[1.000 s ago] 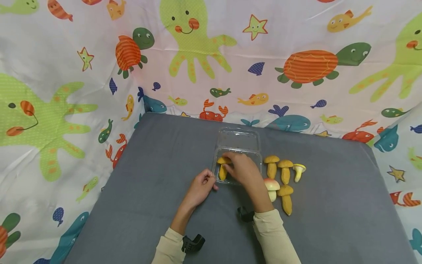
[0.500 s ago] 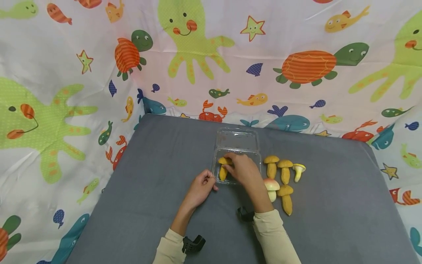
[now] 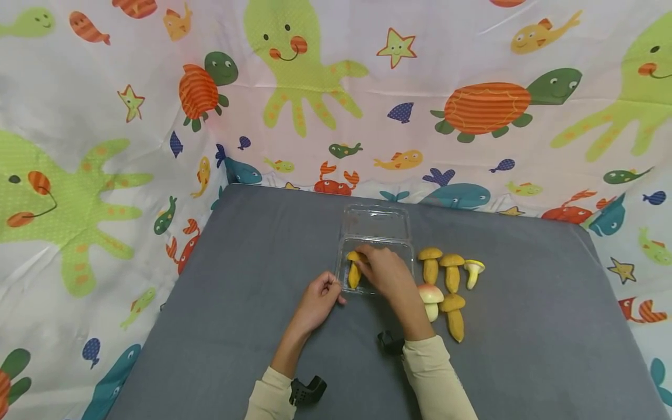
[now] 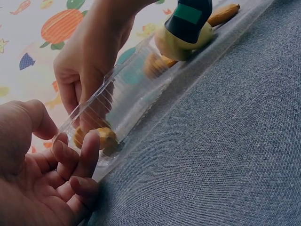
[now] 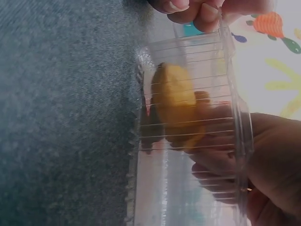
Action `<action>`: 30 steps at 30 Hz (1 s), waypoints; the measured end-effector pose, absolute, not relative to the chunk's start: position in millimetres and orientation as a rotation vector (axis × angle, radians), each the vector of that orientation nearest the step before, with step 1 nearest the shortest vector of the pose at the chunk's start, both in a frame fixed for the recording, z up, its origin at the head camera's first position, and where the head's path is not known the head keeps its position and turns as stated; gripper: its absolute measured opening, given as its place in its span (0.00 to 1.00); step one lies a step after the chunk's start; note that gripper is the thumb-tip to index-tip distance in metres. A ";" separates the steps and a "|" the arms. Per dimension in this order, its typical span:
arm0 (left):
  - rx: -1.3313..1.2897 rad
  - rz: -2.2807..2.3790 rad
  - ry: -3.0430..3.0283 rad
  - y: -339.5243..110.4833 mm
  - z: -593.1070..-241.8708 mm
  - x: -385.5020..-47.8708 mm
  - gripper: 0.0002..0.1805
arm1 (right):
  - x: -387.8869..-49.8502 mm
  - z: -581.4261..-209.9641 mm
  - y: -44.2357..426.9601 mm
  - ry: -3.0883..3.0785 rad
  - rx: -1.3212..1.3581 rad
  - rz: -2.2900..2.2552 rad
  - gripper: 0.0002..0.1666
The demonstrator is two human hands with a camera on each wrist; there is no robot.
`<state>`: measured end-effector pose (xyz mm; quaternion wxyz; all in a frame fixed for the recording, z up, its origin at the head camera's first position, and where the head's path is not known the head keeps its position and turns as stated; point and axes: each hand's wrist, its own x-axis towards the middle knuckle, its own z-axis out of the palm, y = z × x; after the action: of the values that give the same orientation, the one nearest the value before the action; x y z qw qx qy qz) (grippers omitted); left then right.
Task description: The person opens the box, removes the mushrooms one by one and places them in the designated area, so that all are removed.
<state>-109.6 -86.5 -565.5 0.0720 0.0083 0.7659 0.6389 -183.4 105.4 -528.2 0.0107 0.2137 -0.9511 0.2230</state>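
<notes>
A clear plastic clamshell box [image 3: 406, 249] lies with its lid [image 3: 377, 221] folded back. Inside, at the left, is a yellow-brown toy mushroom [image 3: 354, 275], its stem toward the person. My right hand [image 3: 387, 271] reaches over the box and grips this mushroom near the cap; its fingers show through the box wall [image 5: 183, 190] in the right wrist view. With thumb and forefinger, my left hand [image 3: 317, 298] pinches the box's near left corner. The left wrist view shows the pinched rim and the mushroom's stem end [image 4: 107, 137] behind the plastic.
Right of the box lie several loose toy mushrooms: yellow-brown ones [image 3: 430, 269], a pale one with a reddish cap [image 3: 430, 294] partly behind the right forearm, and a small yellow-and-white one [image 3: 474, 272]. A sea-animal-print curtain [image 3: 325, 87] surrounds the grey table [image 3: 252, 245].
The head view has shifted slightly. Both hands, the box and the mushroom in it stay almost as they were.
</notes>
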 end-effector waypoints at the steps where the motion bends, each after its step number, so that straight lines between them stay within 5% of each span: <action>1: 0.029 1.924 2.297 -86.6 -565.1 -109.5 0.09 | -182.8 -528.2 105.4 -2.957 0.665 0.691 0.17; 30: 0.031 1.933 2.292 -87.9 -568.4 -108.1 0.09 | -170.7 -519.9 127.2 -2.791 0.598 0.719 0.16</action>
<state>-108.1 -87.9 -568.4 0.0716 0.0102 0.7624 0.6431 -170.7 127.2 -519.9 0.0991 0.2022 -0.9436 0.2429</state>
